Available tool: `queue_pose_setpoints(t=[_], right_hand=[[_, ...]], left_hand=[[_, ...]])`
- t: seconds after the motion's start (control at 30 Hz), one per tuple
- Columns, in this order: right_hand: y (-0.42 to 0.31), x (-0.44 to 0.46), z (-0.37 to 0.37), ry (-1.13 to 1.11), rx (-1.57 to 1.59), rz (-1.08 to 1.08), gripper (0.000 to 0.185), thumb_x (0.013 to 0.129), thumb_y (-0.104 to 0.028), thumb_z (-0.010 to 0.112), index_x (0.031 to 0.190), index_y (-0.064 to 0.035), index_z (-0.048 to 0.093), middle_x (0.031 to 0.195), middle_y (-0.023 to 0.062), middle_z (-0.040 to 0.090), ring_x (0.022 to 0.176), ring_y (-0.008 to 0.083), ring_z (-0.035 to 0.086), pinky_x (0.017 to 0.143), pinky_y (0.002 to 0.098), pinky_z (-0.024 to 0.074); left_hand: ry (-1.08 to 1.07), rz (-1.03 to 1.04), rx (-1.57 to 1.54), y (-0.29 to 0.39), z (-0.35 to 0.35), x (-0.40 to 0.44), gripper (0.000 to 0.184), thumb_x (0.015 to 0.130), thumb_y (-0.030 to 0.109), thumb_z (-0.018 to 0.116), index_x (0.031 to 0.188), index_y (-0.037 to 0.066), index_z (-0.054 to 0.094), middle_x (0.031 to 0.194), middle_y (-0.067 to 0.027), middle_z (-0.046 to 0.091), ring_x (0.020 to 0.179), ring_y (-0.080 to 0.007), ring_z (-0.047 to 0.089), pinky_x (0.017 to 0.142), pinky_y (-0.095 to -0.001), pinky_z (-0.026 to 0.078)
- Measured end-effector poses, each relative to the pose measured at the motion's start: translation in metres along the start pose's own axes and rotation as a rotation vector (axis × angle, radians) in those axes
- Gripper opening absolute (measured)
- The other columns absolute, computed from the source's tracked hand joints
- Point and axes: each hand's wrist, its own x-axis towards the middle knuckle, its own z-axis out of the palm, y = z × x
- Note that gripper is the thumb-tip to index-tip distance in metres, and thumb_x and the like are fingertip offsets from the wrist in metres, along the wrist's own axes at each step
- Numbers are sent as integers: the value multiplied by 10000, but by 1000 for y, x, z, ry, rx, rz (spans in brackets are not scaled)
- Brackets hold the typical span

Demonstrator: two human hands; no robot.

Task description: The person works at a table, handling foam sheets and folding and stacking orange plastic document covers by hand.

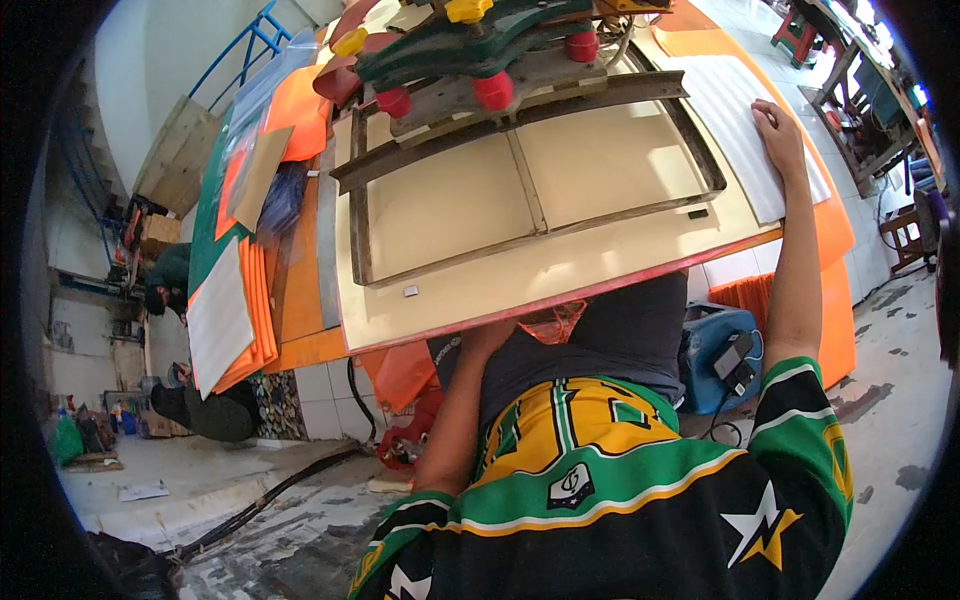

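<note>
My right hand (778,132) rests at the right edge of a white foam sheet (722,130), its fingers curled in. Whether the sheet or anything else is between those fingers is hidden. Low at the near edge of the table, my left hand (488,338) is by my lap, with its fingers out of sight under the edge. Between the hands lies a large cream board (620,255) with a red rim. On it is a dark metal frame (540,195) split by a crossbar. A green press head (470,50) with red knobs stands over the frame's far side.
Orange folders (258,310) with a white sheet on top lie at the table's left. Behind them are orange sheets (300,105) and plastic bags (283,195). A blue box (715,350) with a black adapter (738,365) stands below right. Another person (215,410) is at far left.
</note>
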Motion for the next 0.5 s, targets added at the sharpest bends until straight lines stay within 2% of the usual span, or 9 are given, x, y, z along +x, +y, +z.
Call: queue_pose_setpoints(t=[0.1,0.17,0.3,0.37,0.4,0.47,0.5], right_hand=[[0,-1,7,13,25,-11,348,933,-283,587,1164,-37,673,1274,123,645,1193,289,604,1018,359,443],[0,-2,6,9,43,-10,341,934,-273,588,1164,-35,671,1275,127,643,1192,289,605,1012,356,448],[-6,-3,6,-3,24,22,336,934,-265,591,1163,-32,669,1279,132,640,1195,288,603,1012,357,449],[-2,-1,4,25,42,-6,327,933,-254,598,1159,-29,668,1282,135,637,1198,286,601,1012,356,450],[0,-1,2,22,67,-7,316,934,-242,601,1153,-24,667,1273,141,640,1190,279,604,1012,351,449],[-2,-2,1,13,68,-16,315,935,-238,600,1152,-19,666,1267,145,641,1182,275,608,1013,349,449],[-2,-2,1,11,63,-19,315,936,-234,600,1151,-14,665,1260,149,643,1174,272,611,1013,347,449]], left_hand=[[-33,-13,16,-10,-4,2,417,898,386,611,1168,71,661,1164,-172,658,1096,-355,612,946,-452,473],[-67,-38,-44,-13,-1,1,602,866,563,625,1223,78,623,1194,-186,640,1115,-389,595,962,-484,460],[-70,-83,-32,-15,3,-5,593,869,536,635,1238,72,603,1215,-184,629,1122,-383,590,962,-481,458],[-143,52,26,-9,-3,-7,517,897,456,638,1236,69,592,1253,-181,608,1141,-367,583,971,-466,457],[-135,43,26,0,-14,-10,517,897,456,638,1236,69,592,1253,-181,608,1141,-367,583,971,-466,457],[-678,-50,-324,27,-55,-20,422,931,366,623,1215,55,602,1270,-183,592,1136,-365,585,974,-446,460],[-673,-61,-323,36,-71,-29,422,931,366,623,1215,55,602,1270,-183,592,1136,-365,585,974,-446,460]])
